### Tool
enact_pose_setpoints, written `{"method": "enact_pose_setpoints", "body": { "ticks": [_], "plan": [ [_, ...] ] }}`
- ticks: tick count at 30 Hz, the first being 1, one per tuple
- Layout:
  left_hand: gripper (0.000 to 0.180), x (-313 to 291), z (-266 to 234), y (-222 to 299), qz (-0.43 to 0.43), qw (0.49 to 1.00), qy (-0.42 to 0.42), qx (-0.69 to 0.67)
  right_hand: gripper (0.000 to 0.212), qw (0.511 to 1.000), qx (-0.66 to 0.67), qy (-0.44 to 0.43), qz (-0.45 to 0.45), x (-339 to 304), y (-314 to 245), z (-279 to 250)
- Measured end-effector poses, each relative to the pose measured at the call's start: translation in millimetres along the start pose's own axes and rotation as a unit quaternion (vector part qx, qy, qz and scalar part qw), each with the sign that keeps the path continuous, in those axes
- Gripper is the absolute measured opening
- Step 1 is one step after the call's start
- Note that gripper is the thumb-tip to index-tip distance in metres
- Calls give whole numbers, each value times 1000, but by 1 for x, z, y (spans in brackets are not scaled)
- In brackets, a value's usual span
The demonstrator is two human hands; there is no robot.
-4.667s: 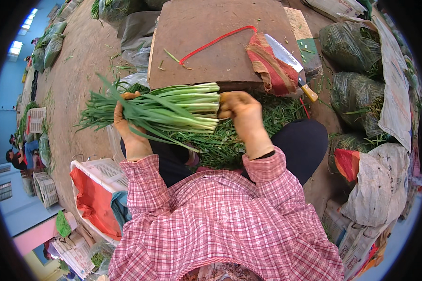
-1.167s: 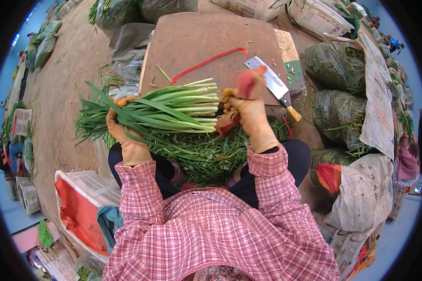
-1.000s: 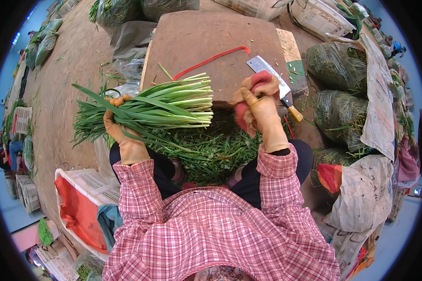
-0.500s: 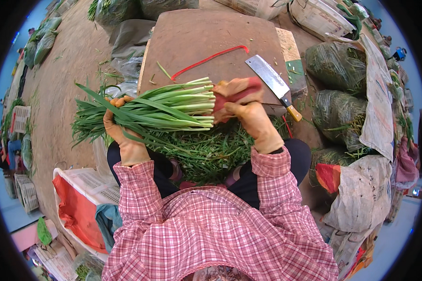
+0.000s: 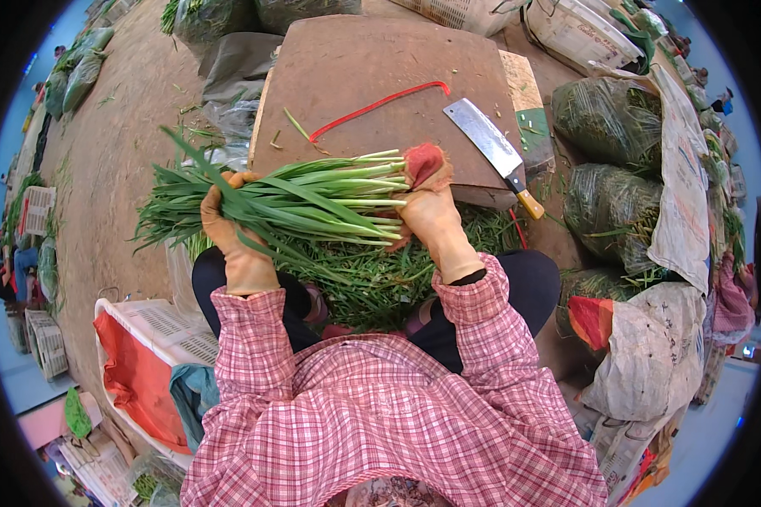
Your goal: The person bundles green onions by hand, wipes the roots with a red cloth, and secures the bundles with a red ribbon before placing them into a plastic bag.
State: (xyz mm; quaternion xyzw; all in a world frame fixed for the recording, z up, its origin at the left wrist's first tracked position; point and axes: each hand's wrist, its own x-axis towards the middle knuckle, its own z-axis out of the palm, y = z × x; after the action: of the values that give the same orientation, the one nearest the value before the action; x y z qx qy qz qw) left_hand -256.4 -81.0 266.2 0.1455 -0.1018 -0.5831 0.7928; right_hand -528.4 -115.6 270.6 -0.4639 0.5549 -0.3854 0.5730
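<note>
A thick bunch of long flat green leaves with pale stalks, like Chinese chives (image 5: 325, 198), lies crosswise in front of me, stalk ends to the right. My left hand (image 5: 232, 237), in a tan glove, is closed round its leafy part. My right hand (image 5: 435, 228), also gloved, is closed at the stalk ends on a crumpled red and tan cloth (image 5: 425, 165); some of its fingers are hidden. A cleaver (image 5: 486, 144) with a wooden handle lies on the brown board (image 5: 380, 63), beside a red strip (image 5: 376, 110).
Cut green leaves (image 5: 380, 275) are heaped between my knees. Filled plastic bags (image 5: 613, 211) stand at the right, near a pale sack (image 5: 651, 355). A white crate (image 5: 165, 329) with red cloth sits at my left. More bags (image 5: 216, 21) stand beyond the board.
The bunch and my left hand have shifted slightly right. My right hand has moved left against the stalk ends, and the red and tan cloth is now bunched up more tightly there.
</note>
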Motion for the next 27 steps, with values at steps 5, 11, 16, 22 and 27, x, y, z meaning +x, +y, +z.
{"method": "enact_pose_setpoints", "body": {
  "ticks": [5,11,16,22,27],
  "plan": [
    [26,1,3,10,36,974,-12,-225,28,995,71,13,-68,7,10,-30],
    [22,3,19,-4,23,987,7,-158,31,970,-156,-12,-185,13,4,2],
    [30,5,4,-2,41,996,5,-80,28,999,-14,31,-17,2,-32,-4],
    [32,9,-2,17,60,971,-37,-228,39,999,-52,-12,7,20,-9,-47],
    [33,6,9,8,40,983,-42,-174,35,955,-257,8,-145,3,-11,16]
  ]
}}
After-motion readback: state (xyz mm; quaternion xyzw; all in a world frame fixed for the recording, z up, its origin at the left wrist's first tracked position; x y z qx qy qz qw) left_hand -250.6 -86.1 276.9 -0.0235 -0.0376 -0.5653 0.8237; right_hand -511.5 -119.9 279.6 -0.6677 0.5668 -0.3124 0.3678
